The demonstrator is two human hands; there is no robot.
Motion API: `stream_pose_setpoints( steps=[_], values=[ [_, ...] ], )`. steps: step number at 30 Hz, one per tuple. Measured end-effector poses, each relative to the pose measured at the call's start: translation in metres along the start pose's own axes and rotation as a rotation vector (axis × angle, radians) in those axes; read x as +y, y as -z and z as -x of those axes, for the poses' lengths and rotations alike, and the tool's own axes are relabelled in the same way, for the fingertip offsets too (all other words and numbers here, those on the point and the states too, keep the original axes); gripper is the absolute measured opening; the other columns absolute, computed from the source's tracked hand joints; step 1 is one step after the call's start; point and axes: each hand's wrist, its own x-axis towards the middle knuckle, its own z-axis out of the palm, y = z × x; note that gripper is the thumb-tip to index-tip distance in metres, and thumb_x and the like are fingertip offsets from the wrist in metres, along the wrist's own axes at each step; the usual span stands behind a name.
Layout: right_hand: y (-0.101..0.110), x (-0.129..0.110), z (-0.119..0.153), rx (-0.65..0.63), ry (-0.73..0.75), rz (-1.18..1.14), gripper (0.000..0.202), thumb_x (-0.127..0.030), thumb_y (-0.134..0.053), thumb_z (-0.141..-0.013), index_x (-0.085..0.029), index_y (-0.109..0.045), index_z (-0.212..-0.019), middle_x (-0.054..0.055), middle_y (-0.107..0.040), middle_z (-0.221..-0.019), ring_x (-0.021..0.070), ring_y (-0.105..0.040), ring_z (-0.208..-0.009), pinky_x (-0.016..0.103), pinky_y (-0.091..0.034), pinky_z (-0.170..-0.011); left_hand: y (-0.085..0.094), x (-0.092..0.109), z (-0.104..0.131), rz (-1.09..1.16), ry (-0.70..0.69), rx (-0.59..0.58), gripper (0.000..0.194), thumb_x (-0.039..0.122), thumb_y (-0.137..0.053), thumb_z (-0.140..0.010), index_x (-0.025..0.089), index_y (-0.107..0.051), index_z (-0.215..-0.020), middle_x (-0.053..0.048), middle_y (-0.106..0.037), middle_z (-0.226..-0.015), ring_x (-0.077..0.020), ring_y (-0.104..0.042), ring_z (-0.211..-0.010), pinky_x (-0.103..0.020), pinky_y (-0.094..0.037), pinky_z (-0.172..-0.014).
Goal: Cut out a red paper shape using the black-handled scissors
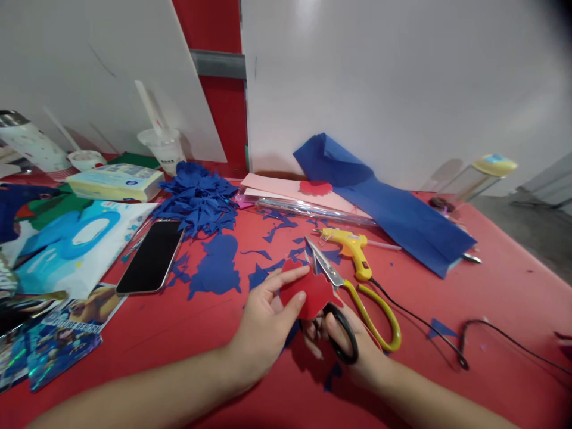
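Observation:
My left hand pinches a red paper piece with a wavy cut edge, thumb on top. Fingers of my right hand are in the black handle loop of small scissors, whose blades show at the paper's upper edge. Beyond them, large scissors with yellow handles lie on the red table. A yellow glue gun rests behind these. Left of my hands is a blue cut-out shape, with blue scraps around it.
A black phone, a wipes pack and a blue paper pile are at left. Behind stand a plastic cup and pink sheets. Long blue paper and a black cord lie at right.

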Motion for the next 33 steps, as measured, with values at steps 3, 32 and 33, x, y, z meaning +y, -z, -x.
stream_pose_setpoints(
  steps=[3, 32, 33],
  values=[
    [-0.001, -0.002, 0.0, -0.004, -0.007, 0.02, 0.03, -0.051, -0.057, -0.076, -0.023, -0.046, -0.081, -0.004, -0.045, -0.059, 0.0094, -0.04, -0.044, 0.023, -0.032, -0.044, 0.001, -0.001, -0.001, -0.019, 0.004, -0.007, 0.03, 0.021, -0.058, -0.076, 0.021, -0.063, -0.106, -0.007, -0.062, -0.114, -0.0209, -0.058, -0.104, -0.038, -0.04, -0.097],
    [0.012, 0.006, 0.003, -0.064, -0.035, -0.031, 0.042, -0.06, -0.051, -0.075, -0.024, -0.051, -0.096, 0.001, -0.053, -0.07, 0.014, -0.045, -0.054, 0.027, -0.039, -0.05, 0.004, 0.011, -0.003, -0.152, -0.025, -0.034, 0.03, 0.018, -0.057, -0.073, 0.021, -0.066, -0.101, -0.005, -0.063, -0.113, -0.022, -0.051, -0.112, -0.038, -0.036, -0.101],
    [0.012, 0.006, 0.003, -0.06, -0.045, -0.038, 0.042, -0.06, -0.051, -0.075, -0.024, -0.051, -0.096, 0.001, -0.052, -0.07, 0.0137, -0.045, -0.053, 0.027, -0.039, -0.05, 0.004, 0.011, -0.003, -0.176, -0.039, -0.031, 0.03, 0.018, -0.057, -0.073, 0.021, -0.067, -0.101, -0.005, -0.064, -0.113, -0.0218, -0.048, -0.115, -0.038, -0.032, -0.103]
  ],
)
